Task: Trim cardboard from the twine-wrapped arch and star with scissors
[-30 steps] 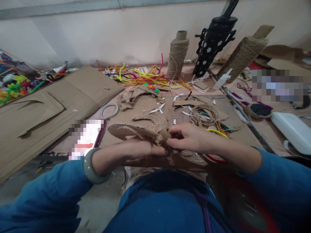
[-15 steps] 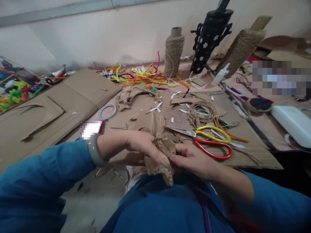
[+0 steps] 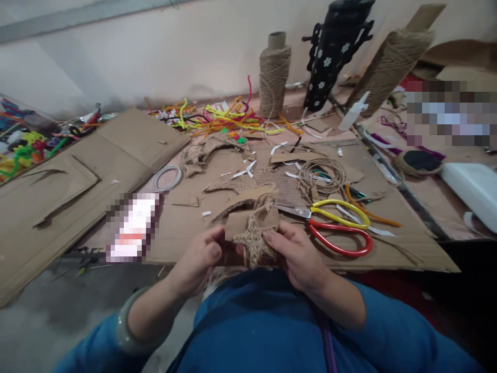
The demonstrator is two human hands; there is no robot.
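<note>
A twine-wrapped cardboard piece point(image 3: 254, 235) with a star-like shape at its front is held low before my body. My right hand point(image 3: 303, 254) grips its right side, the thumb pressed on the twine. At its left edge my left hand point(image 3: 200, 259) has curled fingers, partly hidden behind the cardboard. A curved, twine-covered strip point(image 3: 236, 206) shows just behind the piece; whether they are joined I cannot tell. Scissors point(image 3: 339, 227) with one yellow and one red handle lie right of my right hand, blades pointing left. Another twine-covered crescent point(image 3: 229, 182) rests farther back.
Cardboard sheets point(image 3: 128, 137) cover much of the table. Behind lie a twine coil point(image 3: 322, 176), a tape roll point(image 3: 166, 178) and colourful pipe cleaners point(image 3: 221, 119). Twine spools point(image 3: 275, 77), a black flowered vase point(image 3: 324, 67) and a glue bottle point(image 3: 353, 113) stand at the back. A blurred phone-like object point(image 3: 134, 228) lies left.
My left hand has drawn back to the left from across the piece. The piece is turned, so its star-like twine front now shows. My right hand still holds it.
</note>
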